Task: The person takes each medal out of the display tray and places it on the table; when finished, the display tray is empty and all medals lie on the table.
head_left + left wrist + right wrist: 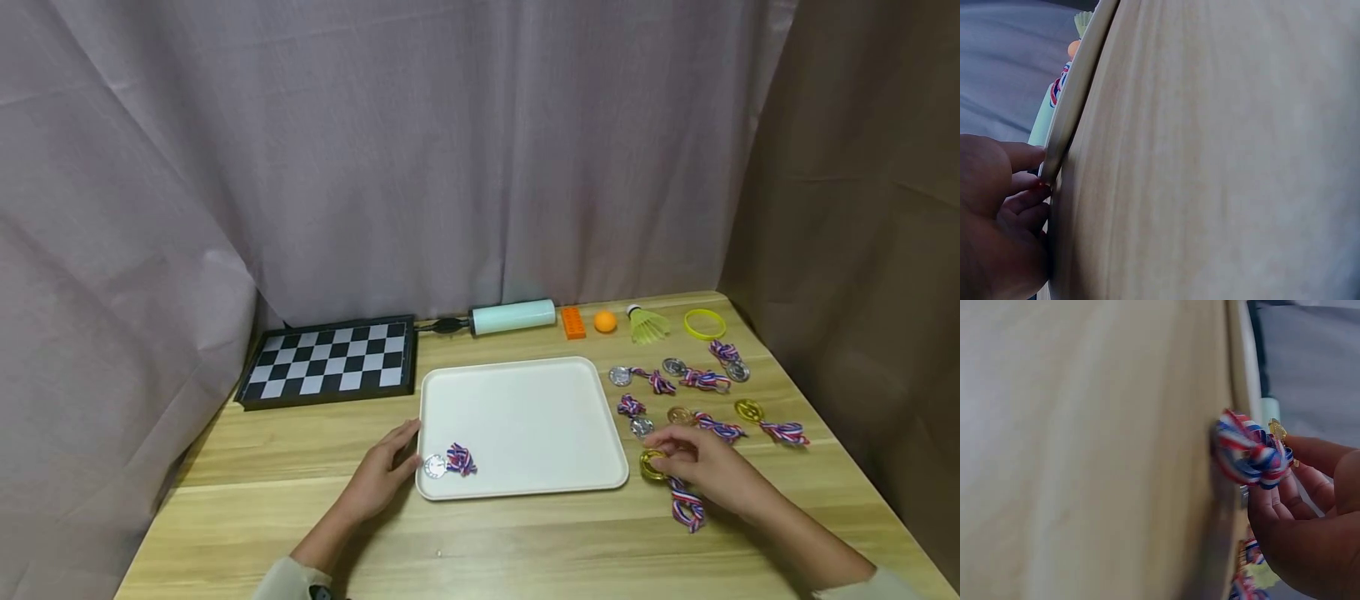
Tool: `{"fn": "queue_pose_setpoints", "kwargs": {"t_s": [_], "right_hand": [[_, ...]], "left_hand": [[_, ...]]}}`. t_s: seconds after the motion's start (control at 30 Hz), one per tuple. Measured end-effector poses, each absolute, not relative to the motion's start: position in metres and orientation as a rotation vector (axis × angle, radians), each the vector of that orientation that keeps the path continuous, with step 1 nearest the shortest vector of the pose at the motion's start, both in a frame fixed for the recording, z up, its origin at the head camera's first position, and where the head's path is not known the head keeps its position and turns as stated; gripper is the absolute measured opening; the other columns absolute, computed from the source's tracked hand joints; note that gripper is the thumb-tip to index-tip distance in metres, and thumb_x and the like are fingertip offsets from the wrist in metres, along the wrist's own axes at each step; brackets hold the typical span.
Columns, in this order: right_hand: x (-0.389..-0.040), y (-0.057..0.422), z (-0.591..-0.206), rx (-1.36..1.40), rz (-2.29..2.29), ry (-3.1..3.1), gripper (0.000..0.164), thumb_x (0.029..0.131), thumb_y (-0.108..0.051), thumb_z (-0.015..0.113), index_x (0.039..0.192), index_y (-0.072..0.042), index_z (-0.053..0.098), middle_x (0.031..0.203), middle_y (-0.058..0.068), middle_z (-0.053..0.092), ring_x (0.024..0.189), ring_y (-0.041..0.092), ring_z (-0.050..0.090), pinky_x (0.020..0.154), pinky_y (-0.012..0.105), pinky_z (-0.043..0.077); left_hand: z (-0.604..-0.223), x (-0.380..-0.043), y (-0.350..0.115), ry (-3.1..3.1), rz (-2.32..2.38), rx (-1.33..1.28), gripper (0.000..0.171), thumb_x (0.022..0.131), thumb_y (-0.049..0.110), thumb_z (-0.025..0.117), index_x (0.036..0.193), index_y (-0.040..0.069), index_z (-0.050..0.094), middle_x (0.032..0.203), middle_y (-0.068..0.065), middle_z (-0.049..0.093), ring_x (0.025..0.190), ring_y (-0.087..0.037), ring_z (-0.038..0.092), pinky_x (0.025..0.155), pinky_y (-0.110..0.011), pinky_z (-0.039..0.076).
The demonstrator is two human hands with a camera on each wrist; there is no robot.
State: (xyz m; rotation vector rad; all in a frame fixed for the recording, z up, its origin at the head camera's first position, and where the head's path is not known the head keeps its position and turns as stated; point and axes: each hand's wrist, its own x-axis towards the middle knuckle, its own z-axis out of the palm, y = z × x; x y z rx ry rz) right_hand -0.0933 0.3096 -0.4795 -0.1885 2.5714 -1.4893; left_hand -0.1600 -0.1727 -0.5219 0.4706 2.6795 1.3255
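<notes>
At the tray's left edge, my left hand point(380, 472) rests with its fingertips and thumb against the rim of the white tray point(525, 417); the left wrist view shows this contact from low down. A silver medal point(436, 467) with a knotted red-white-blue ribbon lies in the tray's near left corner. Just right of the tray, my right hand point(701, 467) pinches a gold medal point(651, 465) between thumb and fingers. Its striped ribbon point(1252, 450) hangs bunched below. Beyond that hand lie a silver medal point(641, 427) and a bronze-coloured medal point(681, 416).
Other ribboned medals lie on the table's right side, including a gold medal point(748, 409). Along the back are a chessboard point(330, 360), a hand pump point(513, 317), an orange block point(573, 323), an orange ball point(605, 322), a shuttlecock point(647, 325) and a yellow ring point(705, 312).
</notes>
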Motion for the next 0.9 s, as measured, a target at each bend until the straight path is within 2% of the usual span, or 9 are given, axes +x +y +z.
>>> {"fn": "queue_pose_setpoints", "kwargs": {"t_s": [0.3,0.57,0.73,0.9], "right_hand": [[-0.094,0.312,-0.494,-0.207,-1.298,2.728,0.017,0.089,-0.01,0.08,0.104,-0.006,0.075,0.093,0.001,0.071,0.081,0.003,0.063,0.069,0.022,0.057],[-0.092,0.311,-0.495,-0.19,-1.256,2.757,0.017,0.089,-0.012,0.079,0.106,-0.008,0.076,0.092,0.0,0.067,0.078,0.003,0.055,0.065,0.022,0.052],[-0.093,0.312,-0.492,-0.227,-1.237,2.779,0.018,0.09,-0.011,0.079,0.107,-0.008,0.076,0.099,0.0,0.072,0.082,0.001,0.058,0.07,0.021,0.054],[-0.099,0.304,-0.481,-0.254,-1.257,2.764,0.022,0.09,-0.012,0.08,0.11,-0.005,0.076,0.097,-0.001,0.073,0.082,0.003,0.061,0.071,0.022,0.058]], "left_hand": [[-0.521,-0.161,-0.173,2.676,1.327,0.475,0.056,0.101,0.006,0.065,0.154,0.002,0.046,0.16,-0.019,0.043,0.152,-0.039,0.033,0.126,-0.053,0.024],[-0.52,-0.16,-0.172,2.676,1.33,0.475,0.056,0.1,0.006,0.065,0.153,0.001,0.047,0.159,-0.019,0.044,0.152,-0.039,0.033,0.126,-0.053,0.024],[-0.521,-0.161,-0.173,2.68,1.325,0.48,0.056,0.1,0.006,0.065,0.153,0.001,0.047,0.159,-0.019,0.044,0.151,-0.039,0.033,0.126,-0.053,0.024],[-0.521,-0.161,-0.173,2.678,1.325,0.486,0.056,0.1,0.006,0.065,0.153,0.001,0.046,0.159,-0.019,0.044,0.151,-0.039,0.033,0.126,-0.053,0.024]]}}
